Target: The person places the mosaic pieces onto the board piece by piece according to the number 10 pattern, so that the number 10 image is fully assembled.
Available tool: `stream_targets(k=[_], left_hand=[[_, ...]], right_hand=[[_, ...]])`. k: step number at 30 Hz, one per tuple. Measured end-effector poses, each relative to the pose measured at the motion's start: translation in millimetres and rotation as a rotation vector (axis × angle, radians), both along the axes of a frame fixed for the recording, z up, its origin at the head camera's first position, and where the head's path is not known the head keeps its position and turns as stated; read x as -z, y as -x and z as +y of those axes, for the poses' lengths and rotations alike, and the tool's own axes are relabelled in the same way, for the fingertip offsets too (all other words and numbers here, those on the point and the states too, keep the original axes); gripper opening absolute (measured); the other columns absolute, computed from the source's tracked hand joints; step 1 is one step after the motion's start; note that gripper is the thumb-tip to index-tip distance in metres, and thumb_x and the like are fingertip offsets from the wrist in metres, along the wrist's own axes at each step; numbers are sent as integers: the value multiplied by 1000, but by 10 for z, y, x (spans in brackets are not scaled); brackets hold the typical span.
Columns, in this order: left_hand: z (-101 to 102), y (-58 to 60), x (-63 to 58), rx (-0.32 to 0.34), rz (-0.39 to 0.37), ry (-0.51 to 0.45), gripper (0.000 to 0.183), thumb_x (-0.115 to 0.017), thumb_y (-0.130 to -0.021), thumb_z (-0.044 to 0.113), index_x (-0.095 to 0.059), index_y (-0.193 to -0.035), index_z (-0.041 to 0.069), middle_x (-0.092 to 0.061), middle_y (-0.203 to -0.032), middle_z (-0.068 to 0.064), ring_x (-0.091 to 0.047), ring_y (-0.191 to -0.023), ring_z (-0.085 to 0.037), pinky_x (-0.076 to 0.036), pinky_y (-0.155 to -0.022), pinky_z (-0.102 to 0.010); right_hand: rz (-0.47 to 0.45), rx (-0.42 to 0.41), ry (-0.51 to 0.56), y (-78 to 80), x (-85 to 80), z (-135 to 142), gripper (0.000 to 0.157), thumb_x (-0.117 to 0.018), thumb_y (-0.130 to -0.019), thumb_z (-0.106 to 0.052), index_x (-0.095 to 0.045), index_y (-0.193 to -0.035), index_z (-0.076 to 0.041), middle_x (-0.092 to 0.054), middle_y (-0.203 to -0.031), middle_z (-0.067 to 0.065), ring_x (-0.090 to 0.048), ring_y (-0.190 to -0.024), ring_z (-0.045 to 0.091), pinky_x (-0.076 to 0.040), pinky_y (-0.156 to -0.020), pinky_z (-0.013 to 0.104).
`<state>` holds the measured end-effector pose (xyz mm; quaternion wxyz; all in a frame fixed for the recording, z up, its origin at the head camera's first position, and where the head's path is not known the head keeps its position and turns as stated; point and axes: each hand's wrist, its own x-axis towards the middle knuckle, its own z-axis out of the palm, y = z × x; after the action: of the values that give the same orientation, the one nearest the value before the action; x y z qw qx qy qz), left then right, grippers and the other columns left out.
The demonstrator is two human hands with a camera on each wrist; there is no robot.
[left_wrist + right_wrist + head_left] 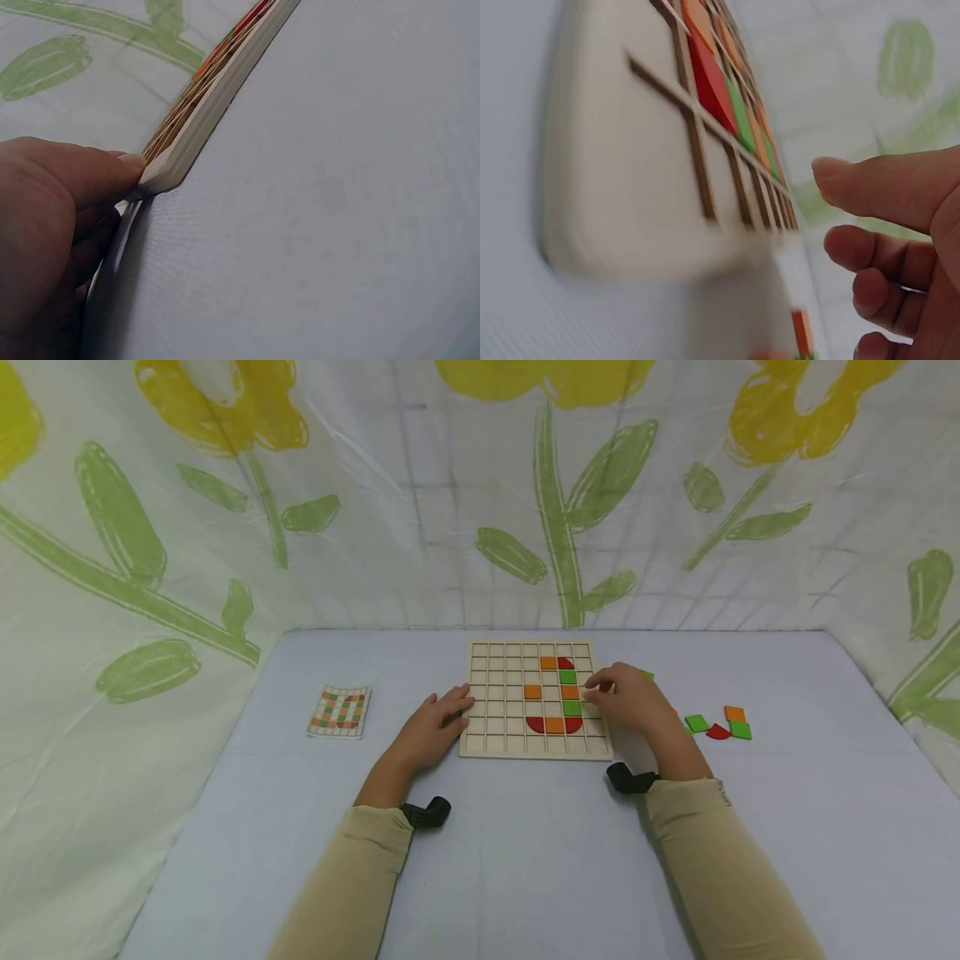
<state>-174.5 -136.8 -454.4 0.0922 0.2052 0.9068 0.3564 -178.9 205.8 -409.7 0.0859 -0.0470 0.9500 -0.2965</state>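
A pale wooden grid board (491,749) lies on the table, with several tiles in its right half. Among them are an orange square tile (532,692), a green square tile (572,707) and a red rounded tile (535,724). My left hand (432,731) rests at the board's left edge; its thumb (112,176) touches the near corner in the left wrist view. Over the right edge hovers my right hand (628,697), thumb and fingers apart and loosely bent. Nothing shows between them in the right wrist view.
A small pattern card (339,712) with coloured shapes lies left of the board. Loose tiles lie to the right, including a green square (697,723), a red piece (718,732) and an orange square (734,714). Behind the table hangs a flower-printed curtain (360,585).
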Motion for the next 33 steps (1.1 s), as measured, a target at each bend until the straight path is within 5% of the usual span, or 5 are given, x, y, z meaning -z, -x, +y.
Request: stream_targets(k=[13,18,23,33], left_hand=[[-2,-13,-18,-6,-12,2,45,-51,-104,27,-48,-147,14,-30,-160,8,-25,-149,-12,-6,-127,-35],[5,-16,-27,-3,-10,-4,45,-51,-104,25,-48,-147,13,-31,-160,7,-26,-149,-14,-7,-127,-36],[10,-19,-31,-1,-15,-5,45,-51,-104,26,-47,-147,13,-30,-160,6,-25,-149,-14,-6,-127,-35],[7,-31,-40,-6,-12,-12,45,-51,-104,25,-48,-147,13,-30,-160,6,-25,-149,-14,-7,-127,-36]], right_hand=[[-137,148,-19,0,-5,719,55,-59,-98,-36,-49,-144,-7,-53,-123,22,-52,-96,33,-47,-71,34],[-73,122,-24,32,65,687,55,-59,-99,-31,-45,-147,-8,-44,-135,26,-48,-109,39,-50,-86,50],[-31,87,-13,61,111,575,48,-59,-99,-23,-50,-144,-10,-37,-152,21,-39,-133,44,-35,-111,62],[-39,124,7,34,107,473,37,-59,-97,-13,-59,-134,-11,-56,-132,19,-48,-113,36,-48,-96,53]])
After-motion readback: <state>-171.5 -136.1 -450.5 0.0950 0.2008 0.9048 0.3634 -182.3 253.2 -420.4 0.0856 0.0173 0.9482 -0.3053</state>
